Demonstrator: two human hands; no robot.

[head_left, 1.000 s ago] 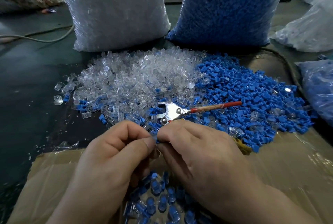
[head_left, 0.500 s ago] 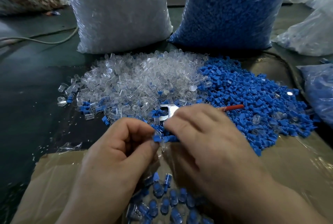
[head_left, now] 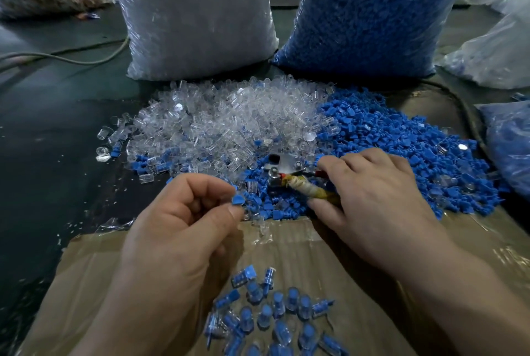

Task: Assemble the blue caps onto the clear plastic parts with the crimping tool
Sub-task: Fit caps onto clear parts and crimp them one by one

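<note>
Clear plastic parts [head_left: 229, 120] lie heaped at the left of the dark table [head_left: 43, 132], in front of a sack [head_left: 195, 17] of the same. Just near them the left hand [head_left: 177, 226] pinches one blue cap [head_left: 237, 200] between thumb and curled forefinger (whether a clear part sits under it is hard to tell). Right of that, the crimping tool [head_left: 286, 172] lies on the mixed pieces, its metal head toward the clear heap, and the right hand [head_left: 372, 198] curls round its handles beside the loose blue caps [head_left: 401, 137], while capped pieces [head_left: 272, 312] sit on the cardboard [head_left: 315, 246] nearest the person.
</note>
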